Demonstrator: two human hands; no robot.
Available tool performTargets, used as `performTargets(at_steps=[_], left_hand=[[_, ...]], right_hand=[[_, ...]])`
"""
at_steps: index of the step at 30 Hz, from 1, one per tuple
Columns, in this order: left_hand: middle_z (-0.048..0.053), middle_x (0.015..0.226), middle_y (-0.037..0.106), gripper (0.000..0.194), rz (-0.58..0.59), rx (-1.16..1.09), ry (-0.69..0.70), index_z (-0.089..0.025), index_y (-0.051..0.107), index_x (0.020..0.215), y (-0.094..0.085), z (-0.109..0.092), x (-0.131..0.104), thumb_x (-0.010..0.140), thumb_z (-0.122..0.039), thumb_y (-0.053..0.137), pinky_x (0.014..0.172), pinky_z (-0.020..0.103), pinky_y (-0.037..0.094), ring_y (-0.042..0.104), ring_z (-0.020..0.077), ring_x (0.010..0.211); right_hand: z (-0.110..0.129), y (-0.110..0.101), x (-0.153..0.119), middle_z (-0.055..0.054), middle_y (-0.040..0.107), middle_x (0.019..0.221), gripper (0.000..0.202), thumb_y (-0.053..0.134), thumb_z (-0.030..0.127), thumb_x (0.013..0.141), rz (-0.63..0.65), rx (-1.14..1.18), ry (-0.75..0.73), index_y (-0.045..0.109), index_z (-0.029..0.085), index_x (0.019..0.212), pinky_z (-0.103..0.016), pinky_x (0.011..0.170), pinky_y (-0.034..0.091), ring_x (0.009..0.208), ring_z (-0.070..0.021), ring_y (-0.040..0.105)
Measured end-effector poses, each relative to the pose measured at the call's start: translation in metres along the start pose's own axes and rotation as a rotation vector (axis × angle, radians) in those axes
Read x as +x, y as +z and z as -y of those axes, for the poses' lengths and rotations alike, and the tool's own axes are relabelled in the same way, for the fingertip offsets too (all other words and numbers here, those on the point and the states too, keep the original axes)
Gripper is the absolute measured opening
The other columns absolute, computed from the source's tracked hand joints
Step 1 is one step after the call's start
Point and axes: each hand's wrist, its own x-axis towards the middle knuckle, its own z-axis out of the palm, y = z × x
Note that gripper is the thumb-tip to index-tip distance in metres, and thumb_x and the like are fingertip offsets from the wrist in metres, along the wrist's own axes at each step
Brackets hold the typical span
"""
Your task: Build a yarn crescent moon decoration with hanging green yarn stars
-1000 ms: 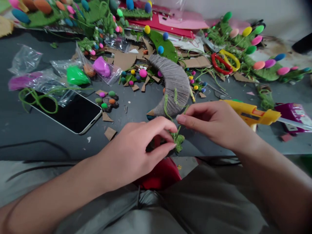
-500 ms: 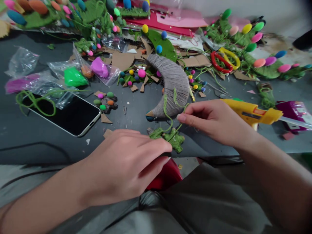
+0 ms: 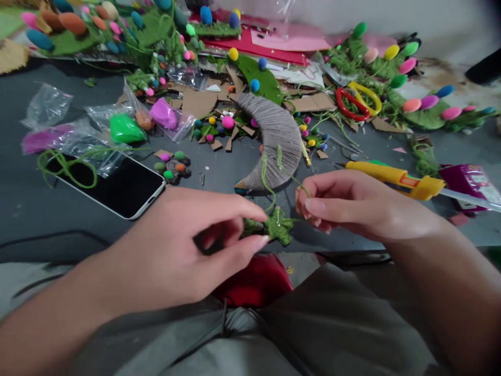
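A small star wrapped in green yarn lies near the table's front edge, with another green-wrapped piece partly hidden on its left. My left hand is beside the star, thumb and forefinger apart at its left side; I see nothing gripped between them. On the right, my right hand pinches a strand of green yarn. That strand reaches up onto a grey yarn-wrapped crescent, where another green yarn end also lies.
A phone and plastic bags of coloured clay lie left. Yellow glue gun, red-and-yellow scissors and a purple box are right. Cardboard scraps and green leaf pieces with coloured balls line the back.
My right hand has moved slightly down, its fingers now closer around the yarn. My left thumb and forefinger have spread wider and shifted a little left of the star.
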Motion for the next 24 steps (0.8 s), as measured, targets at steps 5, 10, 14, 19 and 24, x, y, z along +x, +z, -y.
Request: performTargets(at_steps=[5,10,14,19,24], left_hand=[[0.000,0.093,0.063,0.018,-0.011,-0.055,-0.007,-0.019,0.072,0.108,0.029,-0.005,0.005,0.097,-0.031,0.066,0.064,0.021,0.044,0.060,0.0094,0.079],[-0.003,0.084,0.061,0.016,0.007,-0.159,-0.054,-0.018,0.069,0.092,0.036,-0.007,0.008,0.097,-0.033,0.066,0.064,0.021,0.041,0.056,0.0081,0.074],[-0.005,0.076,0.062,0.019,0.021,-0.261,-0.119,-0.020,0.070,0.085,0.038,-0.010,0.010,0.097,-0.033,0.065,0.063,0.020,0.040,0.053,0.0058,0.067],[-0.006,0.079,0.065,0.012,-0.035,-0.263,-0.115,-0.020,0.072,0.089,0.037,-0.014,0.008,0.096,-0.025,0.064,0.068,0.018,0.042,0.056,0.0051,0.071],[-0.006,0.075,0.062,0.009,-0.070,-0.222,-0.143,-0.019,0.071,0.086,0.035,-0.016,0.010,0.091,-0.024,0.067,0.060,0.018,0.040,0.052,0.0049,0.064]], right_hand=[[0.004,0.006,-0.002,0.003,0.063,0.074,0.012,0.072,0.031,0.091,0.065,0.041,0.005,0.073,0.021,0.085,-0.016,0.057,0.046,0.062,-0.0056,0.055],[0.007,0.012,-0.001,0.003,0.068,0.072,0.003,0.077,0.025,0.086,0.017,0.013,-0.025,0.078,0.022,0.086,-0.014,0.054,0.046,0.061,-0.0050,0.057],[0.008,0.018,0.001,0.004,0.069,0.069,0.002,0.081,0.022,0.081,-0.091,-0.034,-0.073,0.081,0.023,0.083,-0.013,0.053,0.045,0.059,-0.0047,0.055],[0.008,0.022,0.001,0.004,0.072,0.072,0.009,0.082,0.021,0.080,-0.152,-0.085,-0.117,0.083,0.024,0.088,-0.013,0.057,0.047,0.064,-0.0052,0.059],[0.008,0.022,0.001,0.001,0.079,0.083,0.015,0.080,0.025,0.083,-0.124,-0.103,-0.118,0.082,0.026,0.099,-0.018,0.067,0.055,0.077,-0.0118,0.070]])
